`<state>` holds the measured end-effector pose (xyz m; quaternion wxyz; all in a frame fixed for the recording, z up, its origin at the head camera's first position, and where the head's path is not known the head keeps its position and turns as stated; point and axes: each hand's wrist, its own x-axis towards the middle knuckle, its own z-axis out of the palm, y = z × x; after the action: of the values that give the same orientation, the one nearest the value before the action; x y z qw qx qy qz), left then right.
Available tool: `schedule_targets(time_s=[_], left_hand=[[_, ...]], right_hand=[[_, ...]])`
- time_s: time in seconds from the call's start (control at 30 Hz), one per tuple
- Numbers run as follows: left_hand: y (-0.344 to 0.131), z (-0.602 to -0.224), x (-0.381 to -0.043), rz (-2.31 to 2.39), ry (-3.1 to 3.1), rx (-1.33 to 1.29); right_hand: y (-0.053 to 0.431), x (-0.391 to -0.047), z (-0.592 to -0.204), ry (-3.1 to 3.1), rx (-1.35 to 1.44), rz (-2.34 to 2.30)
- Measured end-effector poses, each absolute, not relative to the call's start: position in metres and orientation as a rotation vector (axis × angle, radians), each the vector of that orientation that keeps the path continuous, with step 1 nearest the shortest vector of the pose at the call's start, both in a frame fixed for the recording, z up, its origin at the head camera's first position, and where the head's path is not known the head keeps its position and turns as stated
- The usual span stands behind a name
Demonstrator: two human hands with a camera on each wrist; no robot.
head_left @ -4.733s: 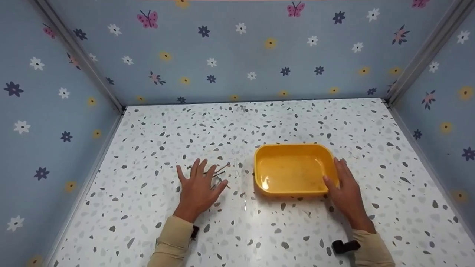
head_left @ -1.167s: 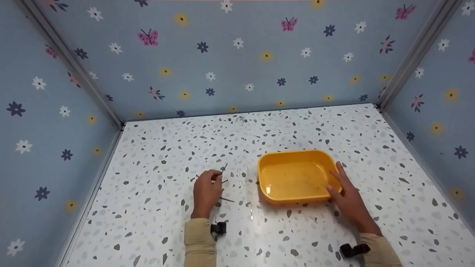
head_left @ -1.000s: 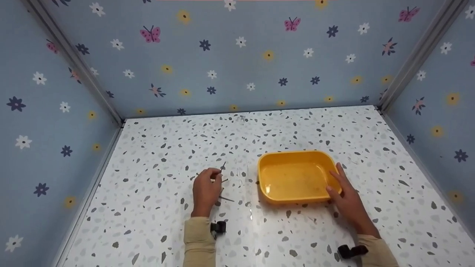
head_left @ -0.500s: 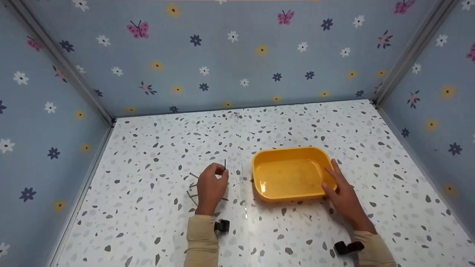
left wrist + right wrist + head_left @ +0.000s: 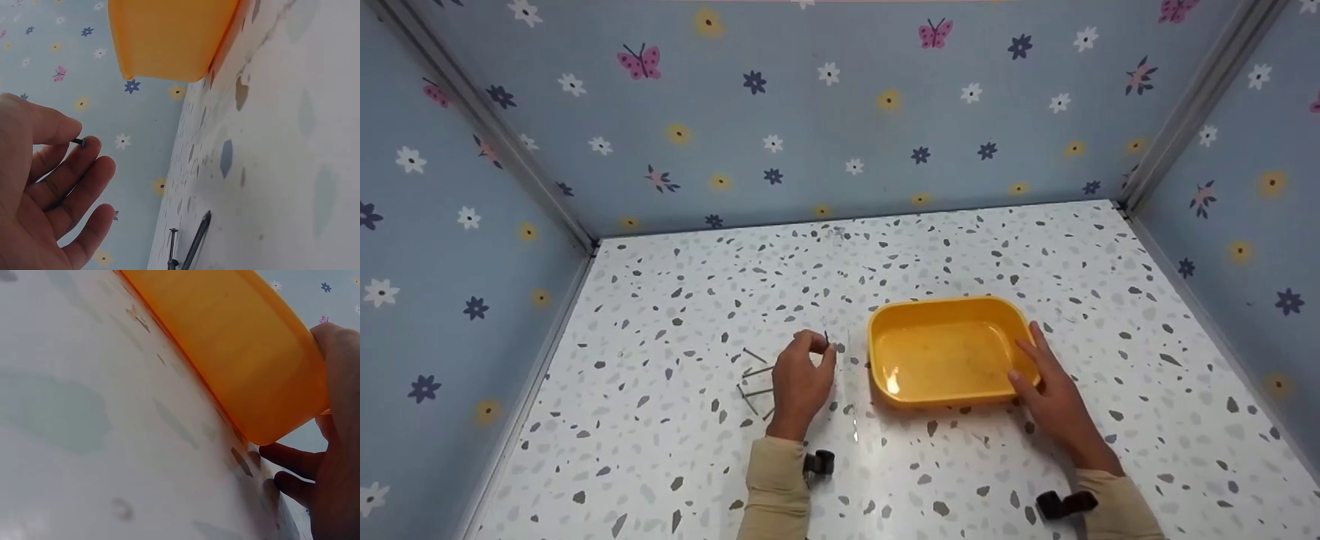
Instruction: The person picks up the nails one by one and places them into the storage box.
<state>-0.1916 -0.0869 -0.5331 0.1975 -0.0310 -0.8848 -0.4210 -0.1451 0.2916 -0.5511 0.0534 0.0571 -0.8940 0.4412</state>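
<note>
Between thumb and index fingertip, my left hand [image 5: 801, 379] pinches a dark nail [image 5: 79, 142], its head showing in the left wrist view. The other fingers are loosely bent. Just left of that hand, several loose nails [image 5: 759, 393] lie on the speckled table, partly covered by the hand; two nails [image 5: 195, 243] show low in the left wrist view. A yellow plastic tub [image 5: 952, 360] stands right of the left hand, with no nails seen in it. My right hand [image 5: 1057, 394] holds the tub's right end, thumb over the rim and fingers along the outer wall [image 5: 270, 377].
The speckled white table [image 5: 697, 285] is bounded by a blue flowered panel [image 5: 810, 112] at the back and similar panels at left and right. Grey metal posts [image 5: 1200, 112] stand at the corners. Black wrist mounts [image 5: 1065, 504] sit by both sleeves.
My left hand, first spread open over the nails, has pinched one nail and moved right toward the tub, uncovering other nails. The right hand stays on the tub.
</note>
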Motion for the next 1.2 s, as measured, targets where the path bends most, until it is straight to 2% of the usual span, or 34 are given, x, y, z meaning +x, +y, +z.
schedule_targets(time_s=[0.23, 0.5, 0.77, 1.2], left_hand=[[-0.077, -0.523, -0.197, -1.210, -2.483, -0.128], [-0.047, -0.515, -0.195, -1.204, -2.406, -0.385], [-0.015, -0.507, -0.192, -1.003, -2.396, -0.631], [0.021, -0.497, -0.192, -0.760, -2.697, -0.699]], right_hand=[[0.292, -0.148, -0.547, -2.719, 0.150, 1.341], [0.295, -0.143, -0.552, -2.702, 0.140, 1.334], [0.289, -0.142, -0.553, -2.700, 0.141, 1.331], [0.289, -0.146, -0.548, -2.725, 0.126, 1.335]])
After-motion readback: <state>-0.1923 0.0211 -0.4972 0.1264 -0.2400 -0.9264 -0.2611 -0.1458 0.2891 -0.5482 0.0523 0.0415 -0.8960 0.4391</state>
